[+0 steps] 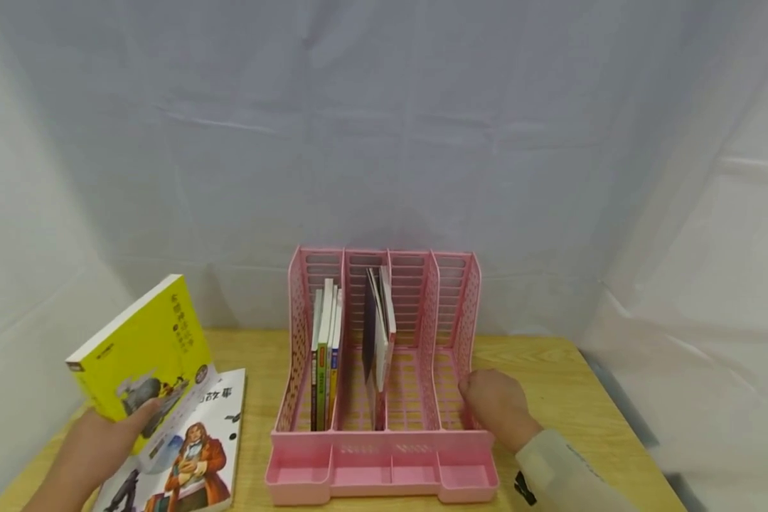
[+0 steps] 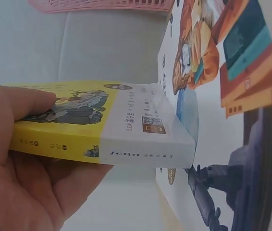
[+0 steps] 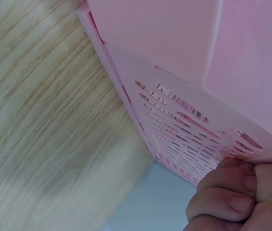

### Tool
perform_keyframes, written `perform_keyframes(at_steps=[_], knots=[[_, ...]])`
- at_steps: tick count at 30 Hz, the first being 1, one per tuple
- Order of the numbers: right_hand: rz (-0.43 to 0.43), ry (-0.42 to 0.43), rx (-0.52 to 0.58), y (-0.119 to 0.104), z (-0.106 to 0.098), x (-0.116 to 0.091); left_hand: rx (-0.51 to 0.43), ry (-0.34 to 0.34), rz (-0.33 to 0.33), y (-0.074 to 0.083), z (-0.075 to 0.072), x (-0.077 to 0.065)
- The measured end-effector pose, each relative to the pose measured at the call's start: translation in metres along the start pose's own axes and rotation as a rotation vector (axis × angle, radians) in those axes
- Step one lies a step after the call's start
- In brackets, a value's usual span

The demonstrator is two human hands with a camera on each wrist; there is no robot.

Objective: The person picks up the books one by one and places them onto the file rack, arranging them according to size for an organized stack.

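Observation:
A thick yellow-and-white book (image 1: 147, 348) is gripped in my left hand (image 1: 99, 448), thumb on its front cover and fingers beneath. It is raised and tilted, its lower end right at a white book (image 1: 195, 455) with a figure in an orange coat. In the left wrist view the held book's spine (image 2: 102, 154) faces the camera. My right hand (image 1: 496, 402), fingers curled, holds the right side wall of the pink desk file rack (image 1: 384, 441). The right wrist view has those fingers (image 3: 222, 197) at the edge of the slotted wall; the thumb is hidden.
Several thin books (image 1: 326, 355) stand in the rack's leftmost slot, and more books (image 1: 379, 327) lean by the second divider. Shallow trays front the rack. A small black object (image 1: 525, 489) lies by the right sleeve. White sheeting (image 1: 384, 142) hangs behind the wooden table (image 1: 550, 370).

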State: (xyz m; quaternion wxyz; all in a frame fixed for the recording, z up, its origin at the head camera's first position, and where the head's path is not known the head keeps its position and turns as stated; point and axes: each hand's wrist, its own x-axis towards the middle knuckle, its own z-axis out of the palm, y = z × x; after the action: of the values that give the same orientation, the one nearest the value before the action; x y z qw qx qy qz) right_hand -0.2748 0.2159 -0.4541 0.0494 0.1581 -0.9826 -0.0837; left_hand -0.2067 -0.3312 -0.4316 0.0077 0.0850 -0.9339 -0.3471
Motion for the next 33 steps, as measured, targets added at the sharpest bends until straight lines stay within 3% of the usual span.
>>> perform_keyframes(at_steps=[8,14,27,33], knots=[[0.034,0.003,0.041,0.0007,-0.0003,0.0048,-0.021,0.047,-0.002,-0.0042,0.001,0.002],[0.036,-0.001,0.056,-0.0007,0.0009,0.0037,-0.006,0.001,-0.051,-0.0065,0.0041,0.0015],[0.048,0.011,0.072,-0.0009,0.0038,-0.0001,-0.017,0.016,-0.024,-0.0075,0.0072,-0.0002],[0.014,0.036,0.039,-0.0009,0.0037,-0.0007,-0.002,0.023,-0.026,-0.0063,0.003,-0.001]])
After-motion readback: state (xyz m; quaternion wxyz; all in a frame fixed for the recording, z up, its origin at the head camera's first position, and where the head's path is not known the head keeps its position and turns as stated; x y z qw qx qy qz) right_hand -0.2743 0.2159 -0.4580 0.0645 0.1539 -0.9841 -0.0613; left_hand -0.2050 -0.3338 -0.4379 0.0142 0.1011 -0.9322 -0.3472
